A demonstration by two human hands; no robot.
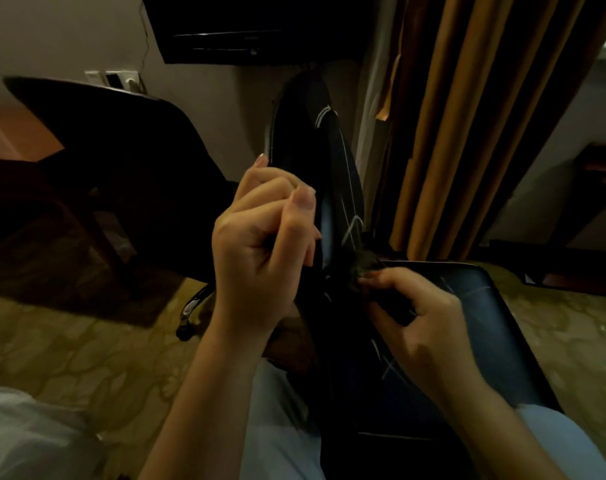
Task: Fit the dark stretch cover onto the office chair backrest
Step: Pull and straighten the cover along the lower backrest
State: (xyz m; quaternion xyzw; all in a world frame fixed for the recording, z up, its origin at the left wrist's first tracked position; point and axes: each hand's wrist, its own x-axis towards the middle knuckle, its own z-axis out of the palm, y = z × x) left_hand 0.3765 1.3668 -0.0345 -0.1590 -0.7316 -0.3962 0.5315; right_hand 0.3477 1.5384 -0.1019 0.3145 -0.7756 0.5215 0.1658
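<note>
Cover (pixel 346 174), centre frame: soft, light, stretchy, we judge. Left hand (pixel 260 237) grips its edge at backrest (pixel 291 133); right hand (pixel 419 317) pinches bunched hem.

1. This is a dimly lit bedroom, most likely a hotel room.
2. A black flat-screen television (pixel 225 29) is mounted high on the plain pale wall (pixel 52 36), with white plastic wall sockets (pixel 121 79) lower to its left.
3. Long ochre pleated fabric curtains (pixel 467 116) hang at the right.
4. Olive-yellow carpet with a pebble pattern (pixel 69 348) covers the floor.
5. Rumpled white bedding (pixel 24 431) lies at the lower left, and a dark brown wooden table (pixel 14 188) stands beyond it.
</note>
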